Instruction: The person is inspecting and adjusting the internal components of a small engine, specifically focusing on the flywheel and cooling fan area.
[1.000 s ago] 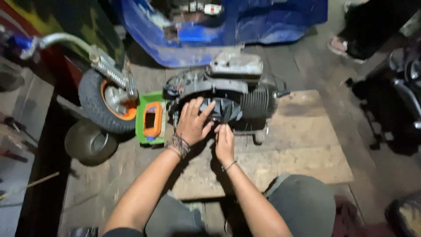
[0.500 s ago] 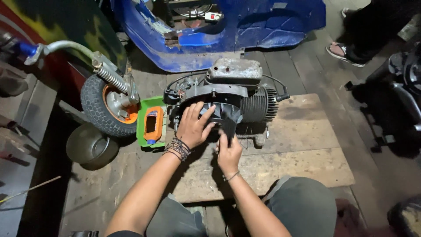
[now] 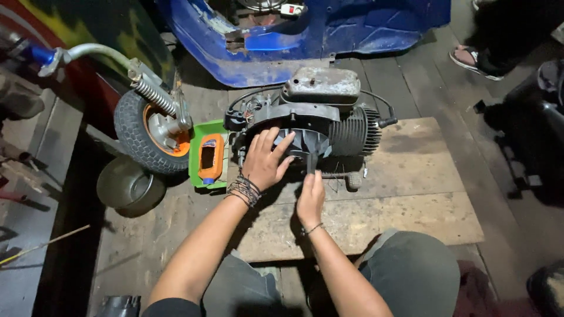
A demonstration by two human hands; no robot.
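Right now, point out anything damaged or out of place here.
The blue body panel looks scuffed and chipped along its lower edge. The engine sits loose on a wooden board, left hand on its fan, right hand below.

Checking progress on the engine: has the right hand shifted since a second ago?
Yes. The right hand has slid down off the engine's fan, toward the wearer; only its fingertips still reach the fan's lower edge. The left hand stays on the fan.
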